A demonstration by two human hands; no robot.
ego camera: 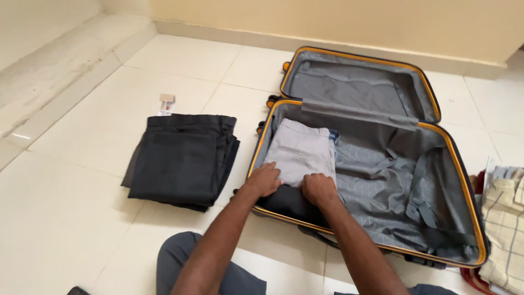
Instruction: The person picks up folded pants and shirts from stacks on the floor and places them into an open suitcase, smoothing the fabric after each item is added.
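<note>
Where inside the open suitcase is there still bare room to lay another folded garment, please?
The right part of the near suitcase half is free: grey lining and loose straps, beside the folded grey trousers. The lid half is bare too. The left end is crowded: left hand and right hand press there over dark clothing.

Folded light-grey trousers (302, 150) flat in open suitcase (461, 180), left end.

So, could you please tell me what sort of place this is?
Probably a room in a home: a tiled floor meeting a plain wall, an open suitcase on it, and folded clothes stacked beside it.
</note>
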